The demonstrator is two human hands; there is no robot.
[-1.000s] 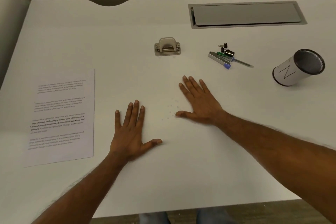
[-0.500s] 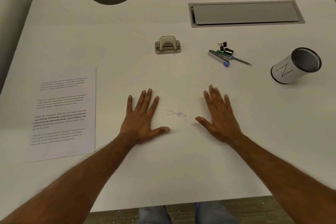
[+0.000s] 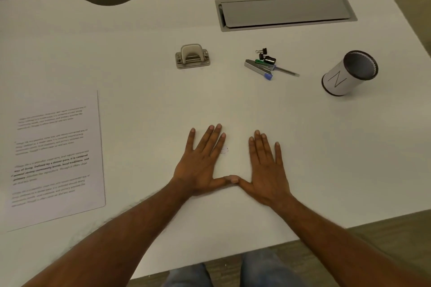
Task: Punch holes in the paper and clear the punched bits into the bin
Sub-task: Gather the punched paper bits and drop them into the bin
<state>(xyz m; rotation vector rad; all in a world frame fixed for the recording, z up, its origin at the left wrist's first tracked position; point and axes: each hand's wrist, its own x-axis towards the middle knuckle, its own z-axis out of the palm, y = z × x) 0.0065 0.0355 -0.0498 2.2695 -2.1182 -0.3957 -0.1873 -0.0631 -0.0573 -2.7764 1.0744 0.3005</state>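
Observation:
My left hand (image 3: 201,163) and my right hand (image 3: 265,168) lie flat on the white desk (image 3: 140,53), palms down, fingers spread, thumb tips touching. Between them sits a small heap of punched paper bits (image 3: 224,149), close to my left fingers. A printed sheet of paper (image 3: 53,154) lies flat at the left. The grey hole punch (image 3: 192,56) stands further back, centre. A white cup-shaped bin (image 3: 348,73) marked with an N, dark inside, stands at the far right, seen tilted.
A stapler, pens and black binder clips (image 3: 265,63) lie in a cluster between punch and bin. A grey cable hatch (image 3: 285,11) is set into the desk at the back. The desk's front edge (image 3: 233,256) runs just behind my forearms.
Both hands have slid toward each other across the desk until the thumbs meet. The scattered paper bits are now gathered into a tighter heap between them.

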